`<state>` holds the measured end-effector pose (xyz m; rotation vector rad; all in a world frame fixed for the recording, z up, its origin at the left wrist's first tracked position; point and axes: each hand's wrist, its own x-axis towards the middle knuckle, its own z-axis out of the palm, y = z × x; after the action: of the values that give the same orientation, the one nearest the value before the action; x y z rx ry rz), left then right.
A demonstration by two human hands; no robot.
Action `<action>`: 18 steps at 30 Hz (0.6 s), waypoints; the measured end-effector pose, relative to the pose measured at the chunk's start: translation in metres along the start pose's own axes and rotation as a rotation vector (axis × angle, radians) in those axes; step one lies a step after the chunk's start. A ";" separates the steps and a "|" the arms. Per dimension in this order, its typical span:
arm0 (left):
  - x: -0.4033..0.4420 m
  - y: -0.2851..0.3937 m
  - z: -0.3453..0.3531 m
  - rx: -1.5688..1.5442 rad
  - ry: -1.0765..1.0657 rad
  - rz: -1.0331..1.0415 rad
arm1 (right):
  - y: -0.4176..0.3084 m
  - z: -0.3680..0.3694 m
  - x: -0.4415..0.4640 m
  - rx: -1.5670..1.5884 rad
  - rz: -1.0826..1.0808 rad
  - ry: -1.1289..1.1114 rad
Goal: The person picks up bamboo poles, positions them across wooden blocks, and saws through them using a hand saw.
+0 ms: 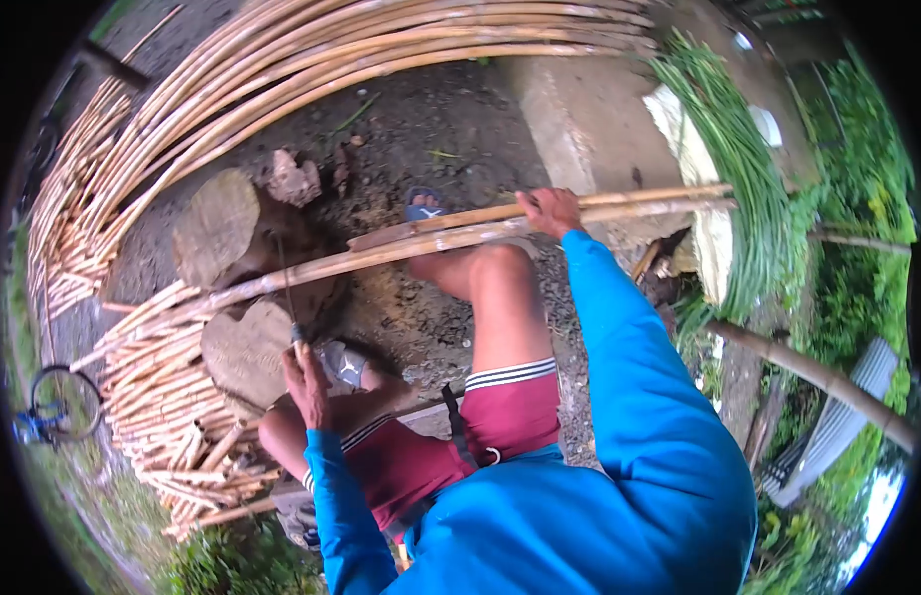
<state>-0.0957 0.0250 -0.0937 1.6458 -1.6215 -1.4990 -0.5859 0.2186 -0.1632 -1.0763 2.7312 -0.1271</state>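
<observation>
My left hand (307, 385) is closed around the handle of a knife (287, 283). Its long, thin blade points away from me and crosses a long bamboo pole (421, 244); whether the edge touches the pole I cannot tell. My right hand (552, 211) is wrapped over a shorter bamboo pole (480, 215), which lies alongside the long one. Both poles run across in front of my knees. Under the long pole, near the knife, is a cut log (247, 347), and another log (217, 228) stands just beyond it.
Long bamboo poles (381, 45) lie stacked across the far side. Many bamboo lengths (168, 426) are piled at left, near a blue bicycle (59, 407). Green stalks (753, 188) lie at right beside a concrete slab (614, 124). A thick pole (817, 377) slants at lower right.
</observation>
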 end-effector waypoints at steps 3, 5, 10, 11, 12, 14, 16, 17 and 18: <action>-0.004 0.009 0.002 0.017 -0.030 0.020 | -0.003 -0.010 -0.002 0.002 0.035 -0.067; -0.004 0.006 0.002 0.008 -0.047 0.036 | -0.001 -0.005 0.001 -0.001 -0.006 -0.056; -0.004 0.008 0.005 -0.063 -0.039 -0.036 | -0.002 -0.009 -0.002 0.012 -0.003 -0.040; -0.004 0.007 0.005 -0.060 -0.037 -0.035 | -0.003 -0.008 -0.002 0.014 -0.013 -0.008; -0.004 0.009 0.007 -0.050 -0.036 -0.047 | -0.005 -0.011 -0.003 0.016 -0.024 0.024; -0.005 0.012 0.010 -0.040 -0.027 -0.057 | -0.007 -0.020 -0.003 0.035 -0.014 -0.044; -0.007 0.018 0.010 -0.079 -0.064 -0.124 | -0.008 -0.024 -0.006 0.057 -0.014 -0.108; 0.000 0.002 0.007 0.001 -0.085 -0.033 | -0.010 -0.026 -0.007 0.048 0.000 -0.097; -0.001 0.008 0.007 -0.128 -0.068 -0.215 | -0.012 -0.025 -0.006 0.043 0.007 -0.086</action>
<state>-0.1053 0.0265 -0.0892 1.7594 -1.3847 -1.7427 -0.5791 0.2138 -0.1363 -1.0366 2.6435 -0.1341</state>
